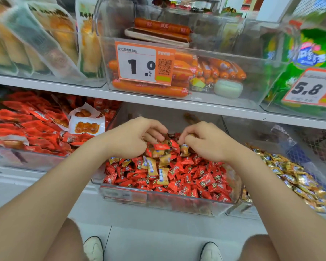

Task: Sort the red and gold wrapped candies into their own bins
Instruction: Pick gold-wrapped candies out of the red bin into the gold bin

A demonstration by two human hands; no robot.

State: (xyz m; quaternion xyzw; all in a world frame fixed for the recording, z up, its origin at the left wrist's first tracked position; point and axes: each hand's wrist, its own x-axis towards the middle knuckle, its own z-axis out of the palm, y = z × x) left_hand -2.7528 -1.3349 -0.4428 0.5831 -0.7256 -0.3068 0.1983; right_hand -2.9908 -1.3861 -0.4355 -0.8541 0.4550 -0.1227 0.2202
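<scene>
A clear middle bin (177, 204) on the lower shelf holds a heap of red wrapped candies (196, 179) with several gold wrapped candies (152, 167) mixed in on top. To its right a second clear bin (237, 210) holds gold wrapped candies (294, 178). My left hand (134, 138) rests curled on the back of the heap, fingers down among the candies. My right hand (205, 142) is beside it, its fingertips pinching a gold candy (184, 148). Whether the left hand holds anything is hidden.
A bin of red snack packets (30, 127) stands to the left. The shelf above (158, 100) carries a clear bin of orange sausages (196, 72) with a price tag, close over my hands. My knees and white shoes (94, 247) are on the floor below.
</scene>
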